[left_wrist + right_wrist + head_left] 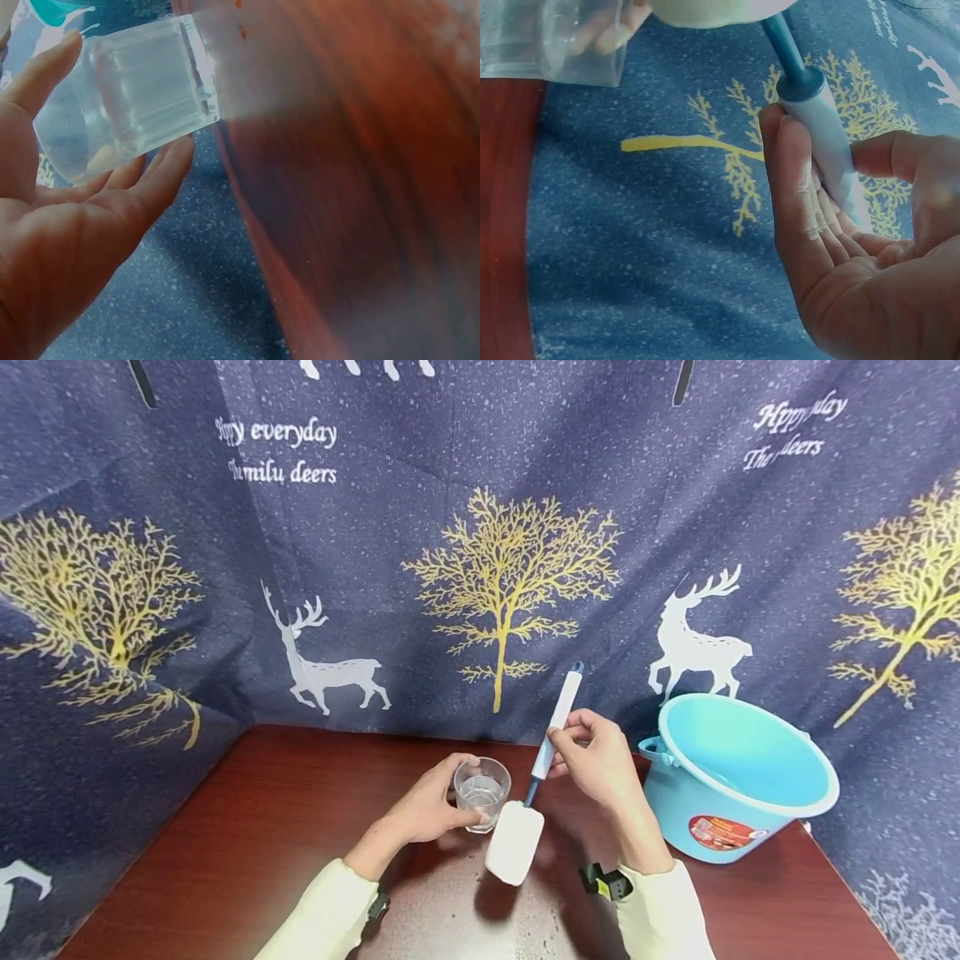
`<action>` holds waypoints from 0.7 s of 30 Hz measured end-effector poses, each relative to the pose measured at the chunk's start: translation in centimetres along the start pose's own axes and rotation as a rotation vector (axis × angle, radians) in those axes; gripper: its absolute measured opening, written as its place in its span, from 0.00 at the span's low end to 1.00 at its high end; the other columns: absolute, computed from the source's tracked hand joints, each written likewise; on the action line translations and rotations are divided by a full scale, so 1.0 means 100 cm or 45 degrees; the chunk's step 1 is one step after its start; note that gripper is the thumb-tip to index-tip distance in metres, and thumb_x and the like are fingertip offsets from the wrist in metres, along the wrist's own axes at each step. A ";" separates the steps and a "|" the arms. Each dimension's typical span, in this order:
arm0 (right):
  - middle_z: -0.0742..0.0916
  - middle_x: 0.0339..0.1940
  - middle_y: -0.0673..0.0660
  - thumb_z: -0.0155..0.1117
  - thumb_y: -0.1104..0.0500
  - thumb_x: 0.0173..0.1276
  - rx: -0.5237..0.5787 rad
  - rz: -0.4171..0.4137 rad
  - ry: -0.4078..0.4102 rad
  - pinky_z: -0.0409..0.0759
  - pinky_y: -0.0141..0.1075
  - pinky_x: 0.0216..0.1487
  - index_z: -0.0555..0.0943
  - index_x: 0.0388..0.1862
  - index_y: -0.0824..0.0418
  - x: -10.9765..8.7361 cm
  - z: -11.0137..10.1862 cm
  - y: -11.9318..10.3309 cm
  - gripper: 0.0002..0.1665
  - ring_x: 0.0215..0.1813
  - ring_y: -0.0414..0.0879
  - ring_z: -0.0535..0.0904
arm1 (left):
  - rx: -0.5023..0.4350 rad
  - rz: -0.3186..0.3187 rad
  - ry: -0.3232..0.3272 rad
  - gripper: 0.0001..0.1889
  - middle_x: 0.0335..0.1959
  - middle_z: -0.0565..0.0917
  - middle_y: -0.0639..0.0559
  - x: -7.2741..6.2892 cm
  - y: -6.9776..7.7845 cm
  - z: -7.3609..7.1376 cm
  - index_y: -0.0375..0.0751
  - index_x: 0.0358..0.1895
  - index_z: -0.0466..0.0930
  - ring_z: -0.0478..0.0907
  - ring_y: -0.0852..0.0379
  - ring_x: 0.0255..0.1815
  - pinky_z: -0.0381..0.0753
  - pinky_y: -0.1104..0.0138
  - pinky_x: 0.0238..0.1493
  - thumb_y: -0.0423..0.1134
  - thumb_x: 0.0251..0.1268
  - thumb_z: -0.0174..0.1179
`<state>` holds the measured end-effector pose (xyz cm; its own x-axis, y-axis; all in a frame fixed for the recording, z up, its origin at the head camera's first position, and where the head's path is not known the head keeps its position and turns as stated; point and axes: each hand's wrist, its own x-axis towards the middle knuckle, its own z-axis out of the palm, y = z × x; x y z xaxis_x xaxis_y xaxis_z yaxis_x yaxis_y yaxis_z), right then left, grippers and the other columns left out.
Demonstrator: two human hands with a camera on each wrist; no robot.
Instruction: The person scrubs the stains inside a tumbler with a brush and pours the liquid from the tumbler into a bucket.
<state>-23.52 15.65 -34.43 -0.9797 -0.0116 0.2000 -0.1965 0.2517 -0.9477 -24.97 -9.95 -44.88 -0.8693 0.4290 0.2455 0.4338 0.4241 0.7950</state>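
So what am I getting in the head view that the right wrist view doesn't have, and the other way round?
Only the head view: the blue bucket with its red label, the cream sleeves, and the full outline of the white brush head.

Only the right wrist view: the palm side of the right hand.

Both: that hand holding the brush handle, the clear glass with the left hand at it, the reddish-brown table and the patterned cloth.
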 end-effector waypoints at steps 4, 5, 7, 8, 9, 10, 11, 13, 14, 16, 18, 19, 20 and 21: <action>0.89 0.30 0.61 0.64 0.65 0.76 -0.024 -0.058 0.027 0.91 0.46 0.34 0.79 0.45 0.70 0.002 -0.001 -0.003 0.07 0.27 0.51 0.90 | 0.027 -0.015 0.012 0.39 0.66 0.79 0.44 0.000 0.001 0.000 0.37 0.68 0.73 0.79 0.46 0.63 0.82 0.54 0.63 0.38 0.53 0.83; 0.89 0.30 0.61 0.64 0.65 0.76 -0.029 -0.073 0.034 0.91 0.45 0.35 0.79 0.45 0.70 0.003 -0.001 -0.005 0.07 0.27 0.51 0.90 | 0.021 -0.017 0.012 0.39 0.65 0.79 0.44 0.000 0.000 0.000 0.37 0.68 0.72 0.80 0.45 0.63 0.82 0.54 0.63 0.37 0.53 0.83; 0.89 0.30 0.62 0.65 0.64 0.76 -0.029 -0.102 0.042 0.91 0.44 0.34 0.79 0.45 0.69 0.003 -0.001 -0.007 0.07 0.27 0.51 0.90 | -0.028 -0.015 -0.002 0.39 0.65 0.78 0.41 0.000 -0.001 0.001 0.35 0.68 0.71 0.81 0.43 0.61 0.83 0.53 0.62 0.33 0.54 0.81; 0.89 0.30 0.62 0.65 0.64 0.76 -0.021 -0.115 0.046 0.91 0.44 0.34 0.79 0.46 0.69 0.004 -0.001 -0.008 0.07 0.27 0.50 0.90 | -0.065 -0.010 -0.011 0.39 0.65 0.78 0.39 0.000 -0.001 0.002 0.33 0.68 0.70 0.81 0.42 0.61 0.83 0.52 0.62 0.31 0.54 0.80; 0.89 0.30 0.62 0.64 0.64 0.76 -0.011 -0.127 0.051 0.91 0.43 0.34 0.79 0.46 0.69 0.004 -0.001 -0.010 0.07 0.27 0.50 0.89 | -0.106 -0.005 -0.022 0.38 0.65 0.77 0.37 0.001 -0.002 0.003 0.32 0.69 0.69 0.81 0.40 0.61 0.84 0.51 0.61 0.28 0.54 0.79; 0.89 0.29 0.62 0.64 0.65 0.76 -0.001 -0.136 0.055 0.91 0.43 0.34 0.79 0.46 0.69 0.005 -0.001 -0.011 0.07 0.27 0.49 0.89 | -0.150 -0.001 -0.034 0.38 0.65 0.76 0.35 0.001 -0.002 0.003 0.31 0.69 0.69 0.81 0.38 0.60 0.84 0.49 0.61 0.26 0.54 0.77; 0.89 0.29 0.61 0.64 0.65 0.76 0.013 -0.141 0.061 0.91 0.44 0.34 0.78 0.45 0.69 0.006 0.000 -0.011 0.07 0.27 0.49 0.89 | -0.186 0.001 -0.042 0.38 0.66 0.76 0.34 0.001 -0.003 0.004 0.30 0.69 0.68 0.81 0.37 0.60 0.84 0.48 0.60 0.23 0.54 0.75; 0.89 0.29 0.61 0.64 0.66 0.76 0.045 -0.153 0.073 0.91 0.46 0.34 0.77 0.44 0.69 0.008 0.001 -0.013 0.06 0.26 0.48 0.89 | -0.228 0.007 -0.052 0.38 0.66 0.75 0.33 0.001 -0.003 0.004 0.28 0.69 0.67 0.81 0.35 0.60 0.84 0.47 0.60 0.20 0.53 0.72; 0.89 0.28 0.60 0.63 0.66 0.76 0.058 -0.162 0.075 0.91 0.45 0.34 0.76 0.44 0.69 0.009 0.002 -0.014 0.06 0.27 0.47 0.89 | -0.225 0.007 -0.051 0.38 0.66 0.75 0.33 0.001 -0.003 0.004 0.28 0.69 0.67 0.80 0.35 0.60 0.83 0.47 0.61 0.20 0.53 0.71; 0.88 0.28 0.59 0.63 0.67 0.76 0.085 -0.183 0.088 0.91 0.46 0.35 0.76 0.44 0.69 0.010 0.003 -0.015 0.06 0.27 0.46 0.89 | -0.214 0.009 -0.048 0.38 0.66 0.75 0.32 0.001 -0.003 0.004 0.28 0.69 0.67 0.80 0.36 0.61 0.84 0.48 0.61 0.19 0.52 0.70; 0.88 0.28 0.59 0.63 0.68 0.76 0.109 -0.218 0.106 0.91 0.46 0.35 0.76 0.45 0.69 0.011 0.004 -0.017 0.05 0.27 0.46 0.89 | -0.190 0.006 -0.041 0.39 0.66 0.75 0.32 0.000 -0.002 0.003 0.28 0.69 0.67 0.80 0.38 0.62 0.84 0.51 0.61 0.20 0.52 0.73; 0.88 0.28 0.59 0.63 0.68 0.76 0.120 -0.240 0.115 0.91 0.47 0.36 0.76 0.45 0.69 0.012 0.004 -0.017 0.05 0.28 0.47 0.89 | -0.173 0.002 -0.038 0.39 0.66 0.76 0.33 0.000 -0.002 0.002 0.28 0.69 0.67 0.81 0.39 0.62 0.84 0.52 0.61 0.21 0.52 0.74; 0.88 0.28 0.60 0.63 0.69 0.76 0.127 -0.264 0.123 0.91 0.47 0.36 0.76 0.45 0.69 0.012 0.005 -0.018 0.05 0.28 0.47 0.89 | -0.156 -0.002 -0.034 0.40 0.66 0.76 0.34 0.000 -0.002 0.002 0.29 0.69 0.67 0.81 0.40 0.62 0.85 0.54 0.61 0.22 0.52 0.76; 0.87 0.28 0.61 0.63 0.69 0.76 0.132 -0.285 0.135 0.91 0.48 0.36 0.77 0.46 0.69 0.013 0.005 -0.018 0.04 0.28 0.48 0.90 | -0.143 -0.007 -0.028 0.40 0.66 0.76 0.35 -0.001 -0.001 0.001 0.29 0.69 0.68 0.81 0.41 0.62 0.85 0.55 0.61 0.23 0.52 0.77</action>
<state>-24.46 14.70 -32.60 -0.9029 0.0466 0.4273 -0.4161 0.1540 -0.8962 -24.95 -9.92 -45.09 -0.8657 0.4448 0.2298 0.3987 0.3349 0.8537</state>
